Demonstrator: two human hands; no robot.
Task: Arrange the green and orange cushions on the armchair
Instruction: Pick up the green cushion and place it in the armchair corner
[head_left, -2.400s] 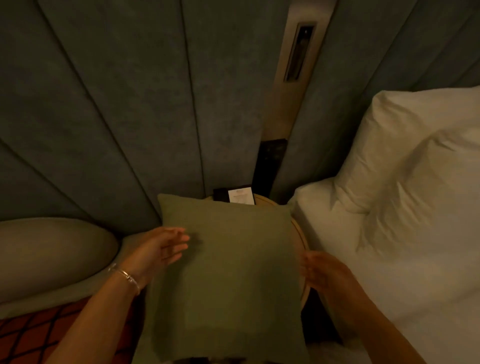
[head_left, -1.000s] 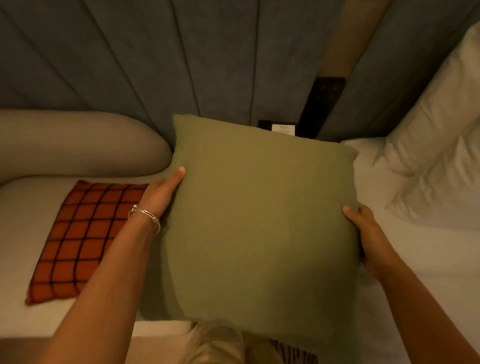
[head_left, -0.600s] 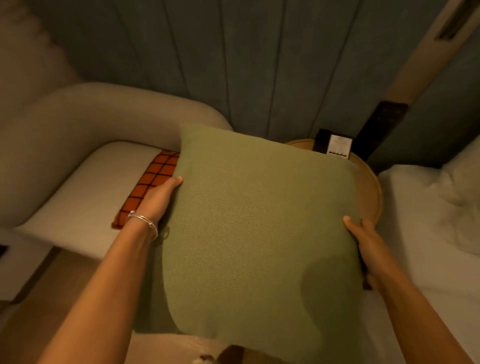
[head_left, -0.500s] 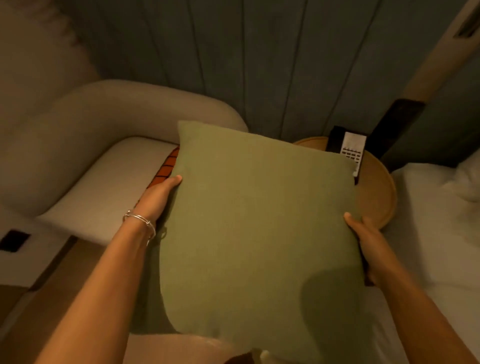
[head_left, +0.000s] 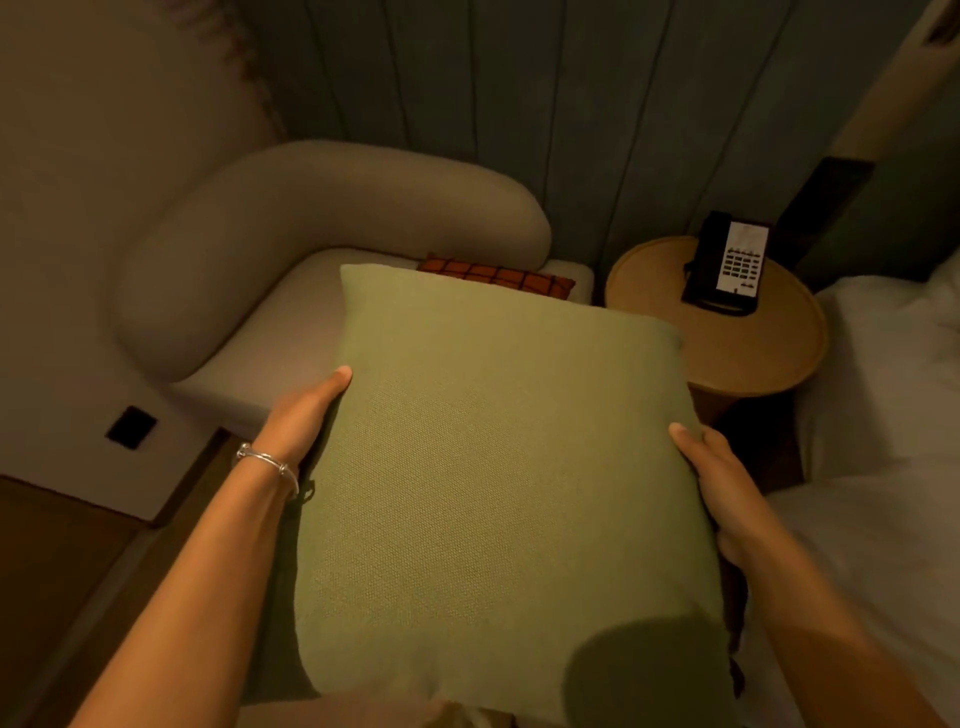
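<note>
- You had the green cushion (head_left: 498, 467) pinched between both hands, held flat-on toward you and clear of the armchair (head_left: 291, 223), in front of the seat's near edge.
- Your left hand (head_left: 306, 410) pressed on the cushion's left edge, thumb on the front face; the other fingers went behind the fabric, so I could not tell how far they curled.
- Your right hand (head_left: 717, 483) clamped the right edge the same way, thumb forward, fingers hidden behind.
- The orange cushion (head_left: 493, 273) lay flat on the seat toward its far right corner, just beside the right side of the seat, and only a strip of it showed above the green cushion's top edge.
- The relation that mattered: the seat and backrest lay ahead and to the left of your hands, so your left hand was the nearer one.
- The green cushion is near square, with no long axis to align; I judged it needed only swinging left and standing up.
- The round side table (head_left: 727, 353) with the telephone (head_left: 727, 265) stood just right of the armchair, near your right hand.
</note>
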